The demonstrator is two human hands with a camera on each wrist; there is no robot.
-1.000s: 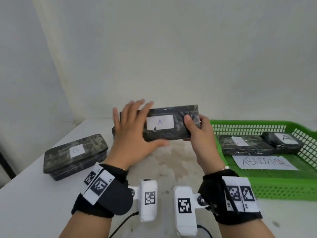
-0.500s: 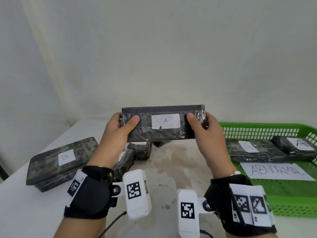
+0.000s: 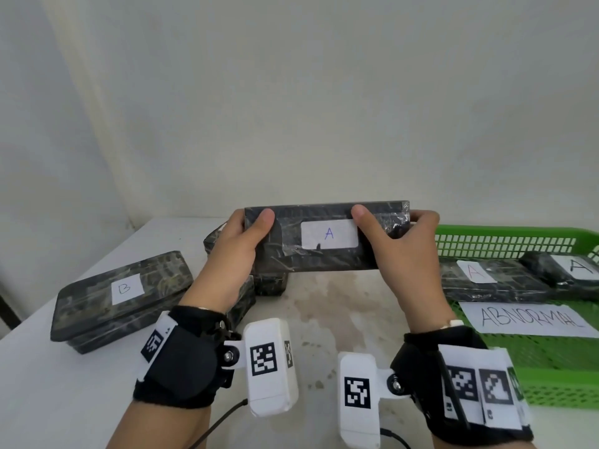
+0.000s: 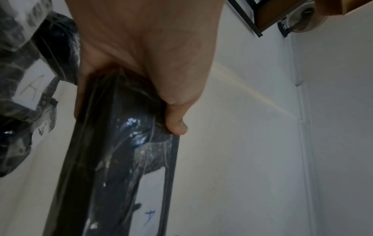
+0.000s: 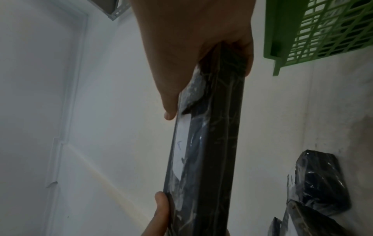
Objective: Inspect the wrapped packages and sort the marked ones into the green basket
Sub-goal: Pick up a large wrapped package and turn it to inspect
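I hold a dark wrapped package (image 3: 324,254) up above the table, its white label marked "A" facing me. My left hand (image 3: 241,246) grips its left end, thumb on the front. My right hand (image 3: 397,251) grips the right end, thumb beside the label. The wrist views show the same package (image 4: 121,159) (image 5: 210,143) edge-on between thumb and fingers. The green basket (image 3: 551,377) stands at the right and holds two packages marked "A" (image 3: 486,280) (image 3: 564,267) and a sheet reading "ABNORMAL" (image 3: 528,319).
A package labelled "B" (image 3: 123,293) lies on the white table (image 3: 64,400) at the left. More dark wrapped packages (image 3: 269,283) lie behind and under my left hand. A white wall stands close behind the table.
My left hand has gone from lying flat over the package front to gripping its left end. Both hands have raised the package and turned its label squarely to me.
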